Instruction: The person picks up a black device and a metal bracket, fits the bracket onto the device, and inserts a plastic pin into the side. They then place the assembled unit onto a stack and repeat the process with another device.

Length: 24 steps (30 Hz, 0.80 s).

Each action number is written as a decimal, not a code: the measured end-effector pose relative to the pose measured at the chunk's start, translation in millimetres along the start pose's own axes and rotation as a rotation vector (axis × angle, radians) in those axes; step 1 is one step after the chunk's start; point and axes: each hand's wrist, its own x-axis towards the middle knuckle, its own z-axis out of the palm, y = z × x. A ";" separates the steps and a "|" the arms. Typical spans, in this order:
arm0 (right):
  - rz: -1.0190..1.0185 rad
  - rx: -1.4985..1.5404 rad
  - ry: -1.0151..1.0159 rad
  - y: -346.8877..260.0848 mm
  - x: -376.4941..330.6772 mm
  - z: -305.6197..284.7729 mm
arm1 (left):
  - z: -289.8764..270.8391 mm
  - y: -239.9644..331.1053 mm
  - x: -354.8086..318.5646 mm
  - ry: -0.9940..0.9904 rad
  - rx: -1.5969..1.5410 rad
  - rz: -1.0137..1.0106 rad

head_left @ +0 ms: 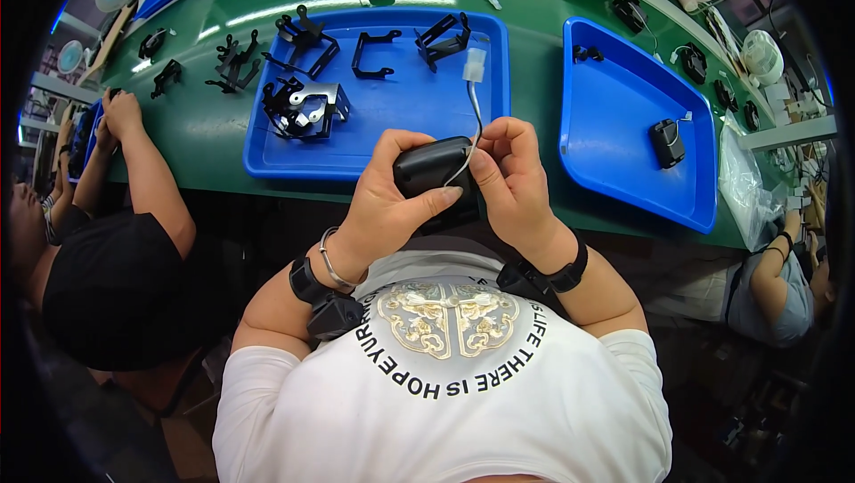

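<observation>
Across a green table (200, 149) sit a blue tray (383, 136) with black brackets (307, 113) and a second blue tray (614, 140); by the first one's near edge, my left hand (387, 185) clamps a black case (426, 165) between thumb and fingers, while my right hand (515, 176) seems to pinch its thin wire (475, 107). I judge the case light, stiff and slightly slippery, best held by its sides, and the wire soft and fragile, best pinched gently.
</observation>
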 end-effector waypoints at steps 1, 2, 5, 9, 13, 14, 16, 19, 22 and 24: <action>0.007 0.024 0.005 0.2 0.5 -0.7 | 1.0 -0.8 -0.4 -0.006 -0.068 -0.028; 0.006 0.025 0.005 -1.5 1.6 -3.3 | 2.0 -1.5 -1.0 -0.011 -0.135 -0.056; 0.170 0.283 -0.150 -12.8 6.8 -14.3 | 1.9 -0.4 -0.9 0.001 -0.261 -0.130; 0.034 0.026 -0.184 -12.0 -0.7 -14.4 | 2.9 0.2 0.0 0.043 -0.371 -0.219; 0.036 -0.041 -0.111 -15.2 -4.9 -11.3 | 6.7 1.3 0.8 0.046 -0.338 -0.213; 0.031 -0.046 -0.097 -15.3 -5.9 -10.2 | 5.9 2.8 -1.4 0.055 -0.318 -0.216; 0.014 -0.051 -0.093 -13.0 -7.5 -10.1 | 6.3 3.8 -1.7 0.031 -0.297 -0.208; -0.012 -0.073 -0.074 -17.9 -3.7 -12.9 | 3.4 3.8 -0.6 0.049 -0.125 -0.108; -0.028 -0.096 -0.084 -27.0 -1.3 -19.8 | 6.9 14.4 1.9 -0.019 -0.250 -0.094; -0.066 -0.169 -0.130 -34.7 2.1 -28.2 | 6.0 16.9 6.7 -0.064 -0.313 -0.087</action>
